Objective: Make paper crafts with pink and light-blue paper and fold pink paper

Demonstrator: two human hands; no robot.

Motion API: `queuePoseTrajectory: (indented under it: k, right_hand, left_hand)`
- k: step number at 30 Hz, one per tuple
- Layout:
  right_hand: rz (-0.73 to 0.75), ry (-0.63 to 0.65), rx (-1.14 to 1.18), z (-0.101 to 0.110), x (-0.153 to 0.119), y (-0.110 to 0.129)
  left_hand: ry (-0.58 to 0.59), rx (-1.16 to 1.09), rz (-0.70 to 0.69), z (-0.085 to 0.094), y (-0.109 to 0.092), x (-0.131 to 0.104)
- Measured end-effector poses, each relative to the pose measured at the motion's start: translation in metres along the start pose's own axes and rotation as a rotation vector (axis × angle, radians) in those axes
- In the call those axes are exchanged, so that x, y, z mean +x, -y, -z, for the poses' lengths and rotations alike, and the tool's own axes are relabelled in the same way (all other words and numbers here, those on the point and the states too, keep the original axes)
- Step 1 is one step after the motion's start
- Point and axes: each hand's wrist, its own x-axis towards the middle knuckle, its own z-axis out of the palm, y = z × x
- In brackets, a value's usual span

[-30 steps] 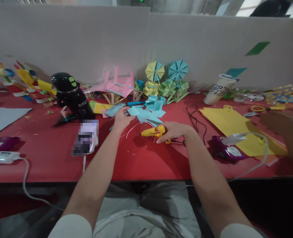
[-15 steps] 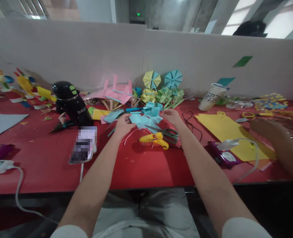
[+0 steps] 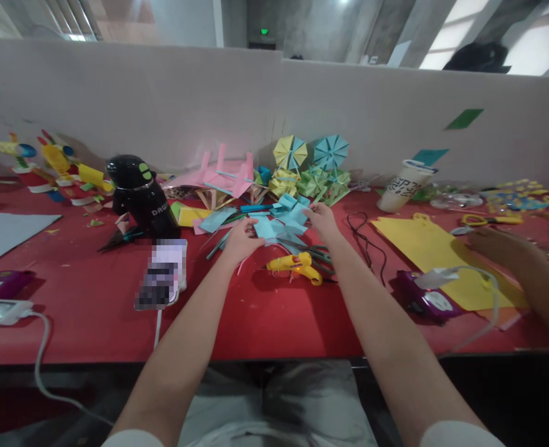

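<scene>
Several folded light-blue paper pieces [image 3: 281,225] lie bunched together at the middle of the red table. At their left edge, my left hand [image 3: 245,241] has its fingers closed on a blue paper piece. My right hand [image 3: 321,221] is at the right edge of the bunch, fingers bent together on blue paper. Just in front of the papers rests a yellow glue gun [image 3: 297,267], nozzle to the left. Dark-handled scissors [image 3: 319,256] lie between the glue gun and my right hand, partly under the papers.
Left stand a black bottle [image 3: 144,198] and a phone [image 3: 163,273]. Behind are paper wheels [image 3: 330,152] and pink paper [image 3: 227,177]. Rightward are a cup [image 3: 405,186], yellow paper [image 3: 441,261], a purple power box [image 3: 427,301] and another person's hand [image 3: 492,242].
The view has shifted slightly, so everything appears a little farther right. My left hand has drawn slightly closer to my right hand, at the blue papers.
</scene>
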Motion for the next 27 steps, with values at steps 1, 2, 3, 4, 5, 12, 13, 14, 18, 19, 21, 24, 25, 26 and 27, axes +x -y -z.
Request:
queuePoseTrajectory:
  k: [1,2,3,4,5,12,13,14,18,19,21,24,25,26,27]
  right_hand:
    - [-0.002,0.016,0.048,0.002,-0.006,0.001]
    - [-0.007,0.046,0.103,0.005,-0.011,0.002]
    - [-0.014,0.073,0.151,0.007,-0.016,0.004]
    - [-0.018,0.091,0.183,0.009,-0.02,0.005]
    - [-0.02,0.1,0.199,0.012,-0.024,0.006]
    - [0.049,0.143,0.089,0.015,-0.047,0.016]
    - [0.061,0.157,0.099,0.014,-0.05,0.017]
    - [0.066,0.18,0.115,0.014,-0.053,0.019]
    - [-0.014,0.308,0.231,0.013,-0.059,0.022]
    - [-0.046,0.324,0.245,0.013,-0.059,0.023]
    - [-0.089,0.314,0.227,0.013,-0.06,0.024]
    - [-0.08,0.276,0.169,0.012,-0.061,0.026]
    - [-0.055,0.281,0.165,0.012,-0.062,0.028]
    - [-0.022,0.297,0.17,0.012,-0.064,0.03]
    - [0.011,0.32,0.179,0.012,-0.066,0.032]
  left_hand:
    - [0.007,0.001,0.0,0.0,-0.001,0.0]
    - [0.012,0.003,-0.001,-0.001,-0.002,-0.001]
    - [0.014,0.005,-0.004,-0.001,-0.002,-0.001]
    - [0.015,0.008,-0.007,-0.001,-0.003,-0.001]
    - [0.013,0.009,-0.009,-0.001,-0.004,-0.002]
    - [0.03,-0.019,-0.027,0.0,-0.002,-0.003]
    - [0.037,-0.018,-0.034,0.0,-0.002,-0.003]
    - [0.042,-0.015,-0.04,0.001,-0.001,-0.003]
    - [0.033,0.02,-0.044,0.0,-0.004,-0.005]
    - [0.03,0.03,-0.042,0.0,-0.005,-0.005]
    - [0.027,0.049,-0.041,0.0,-0.006,-0.005]
    - [0.032,0.054,-0.062,0.0,-0.004,-0.005]
    - [0.036,0.051,-0.07,-0.001,-0.003,-0.004]
    - [0.04,0.046,-0.077,-0.001,-0.002,-0.004]
    - [0.043,0.043,-0.081,-0.001,0.0,-0.004]
